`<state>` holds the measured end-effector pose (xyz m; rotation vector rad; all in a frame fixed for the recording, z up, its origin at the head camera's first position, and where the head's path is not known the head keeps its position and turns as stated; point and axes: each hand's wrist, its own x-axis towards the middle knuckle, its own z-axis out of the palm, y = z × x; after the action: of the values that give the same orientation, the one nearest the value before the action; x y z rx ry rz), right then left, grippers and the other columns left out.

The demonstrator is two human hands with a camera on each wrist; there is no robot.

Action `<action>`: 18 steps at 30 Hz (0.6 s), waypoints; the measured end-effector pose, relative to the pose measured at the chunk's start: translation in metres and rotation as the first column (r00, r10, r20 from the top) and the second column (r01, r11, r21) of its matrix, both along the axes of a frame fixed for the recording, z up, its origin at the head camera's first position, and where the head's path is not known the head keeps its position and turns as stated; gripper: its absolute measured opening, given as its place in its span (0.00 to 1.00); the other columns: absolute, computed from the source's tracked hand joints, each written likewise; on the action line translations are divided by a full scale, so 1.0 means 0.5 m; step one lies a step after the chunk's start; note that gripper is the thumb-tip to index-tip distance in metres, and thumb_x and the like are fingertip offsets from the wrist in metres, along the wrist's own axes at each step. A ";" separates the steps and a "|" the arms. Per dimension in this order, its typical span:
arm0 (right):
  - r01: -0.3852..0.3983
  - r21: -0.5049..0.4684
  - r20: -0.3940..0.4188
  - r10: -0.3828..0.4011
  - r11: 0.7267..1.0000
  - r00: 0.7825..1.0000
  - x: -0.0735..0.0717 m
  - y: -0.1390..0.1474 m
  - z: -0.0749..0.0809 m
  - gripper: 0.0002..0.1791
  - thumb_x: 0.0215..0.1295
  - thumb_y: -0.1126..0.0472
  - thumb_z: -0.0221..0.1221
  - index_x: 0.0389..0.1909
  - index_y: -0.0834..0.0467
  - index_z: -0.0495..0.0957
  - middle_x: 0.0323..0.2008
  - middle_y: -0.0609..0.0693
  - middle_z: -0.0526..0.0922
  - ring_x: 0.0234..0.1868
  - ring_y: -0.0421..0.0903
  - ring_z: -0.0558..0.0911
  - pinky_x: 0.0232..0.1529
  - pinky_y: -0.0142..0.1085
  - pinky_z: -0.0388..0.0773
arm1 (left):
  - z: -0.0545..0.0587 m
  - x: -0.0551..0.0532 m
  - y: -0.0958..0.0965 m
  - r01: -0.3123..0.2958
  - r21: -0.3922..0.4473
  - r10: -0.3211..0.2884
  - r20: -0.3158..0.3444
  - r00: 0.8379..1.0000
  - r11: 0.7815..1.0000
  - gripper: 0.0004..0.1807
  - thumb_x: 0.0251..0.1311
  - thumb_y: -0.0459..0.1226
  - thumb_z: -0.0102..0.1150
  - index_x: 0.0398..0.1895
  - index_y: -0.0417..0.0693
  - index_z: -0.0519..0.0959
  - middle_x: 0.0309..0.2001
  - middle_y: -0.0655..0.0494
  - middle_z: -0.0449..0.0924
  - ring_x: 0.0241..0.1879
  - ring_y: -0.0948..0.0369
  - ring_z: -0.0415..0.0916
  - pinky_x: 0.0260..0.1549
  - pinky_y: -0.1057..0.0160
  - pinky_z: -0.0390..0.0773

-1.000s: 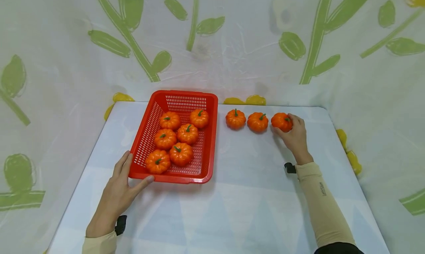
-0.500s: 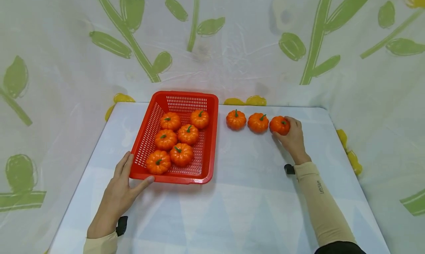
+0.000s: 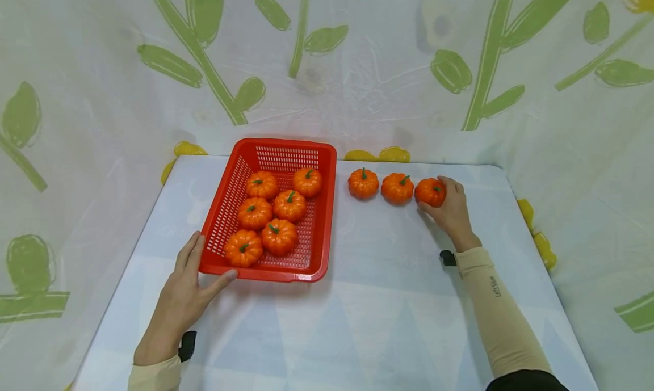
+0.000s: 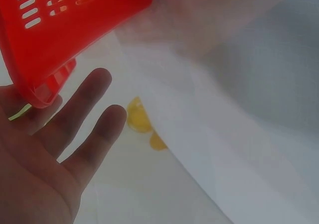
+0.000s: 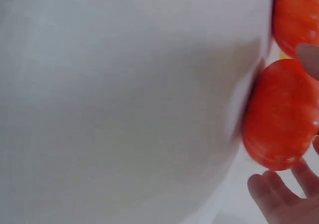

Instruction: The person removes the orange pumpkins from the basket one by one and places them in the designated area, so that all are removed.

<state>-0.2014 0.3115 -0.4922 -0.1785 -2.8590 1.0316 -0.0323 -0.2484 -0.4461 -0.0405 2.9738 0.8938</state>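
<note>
On the table's right side, my right hand [image 3: 452, 212] holds a small orange pumpkin [image 3: 430, 193] between thumb and fingers. In the right wrist view this pumpkin [image 5: 281, 117] sits low against the white surface, fingertips along one side and the thumb at the other. Two more pumpkins stand to its left, one in the middle [image 3: 397, 188] and one nearest the basket [image 3: 363, 184]. My left hand [image 3: 181, 297] rests at the near left corner of a red plastic basket [image 3: 327, 232], its fingers straight. Several pumpkins [image 3: 279, 237] with green stems lie inside the basket.
The white table [image 3: 357, 323] with pale blue triangles ends at a back edge just behind the basket and the pumpkin row. A curtain [image 3: 368, 84] printed with green leaves and yellow flowers surrounds it on the back and sides.
The right hand has shifted its pumpkin slightly left and toward me, close beside the middle one. The left hand and the basket stay in place.
</note>
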 end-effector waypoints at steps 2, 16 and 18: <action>0.002 -0.006 -0.001 -0.002 1.000 1.000 -0.003 -0.002 0.009 0.47 0.61 0.56 0.72 0.75 0.61 0.56 0.74 0.67 0.55 0.71 0.67 0.59 0.70 0.63 0.59 | 0.002 0.000 0.001 -0.002 0.002 0.002 -0.003 1.000 1.000 0.62 0.60 0.64 0.64 0.83 0.47 0.38 0.82 0.45 0.37 0.67 0.29 0.60 0.56 0.24 0.65; -0.167 -0.019 -0.269 0.156 0.986 0.950 -0.015 -0.090 0.123 0.42 0.61 0.61 0.71 0.73 0.60 0.62 0.72 0.60 0.62 0.71 0.59 0.63 0.72 0.56 0.60 | 0.003 0.000 0.002 -0.003 -0.003 0.003 0.001 1.000 1.000 0.62 0.59 0.64 0.64 0.83 0.48 0.38 0.82 0.45 0.38 0.67 0.29 0.60 0.55 0.24 0.65; -0.223 -0.022 -0.277 0.209 0.975 0.938 -0.019 -0.112 0.140 0.42 0.61 0.62 0.71 0.74 0.60 0.62 0.72 0.59 0.63 0.70 0.59 0.64 0.69 0.57 0.64 | 0.004 0.000 0.002 -0.004 -0.005 0.004 0.003 1.000 1.000 0.62 0.59 0.64 0.63 0.83 0.48 0.38 0.82 0.45 0.38 0.67 0.29 0.60 0.55 0.24 0.65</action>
<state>-0.2111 0.2557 -0.4223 0.2620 -2.6424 1.0743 -0.0323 -0.2474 -0.4441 -0.0474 2.9741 0.8863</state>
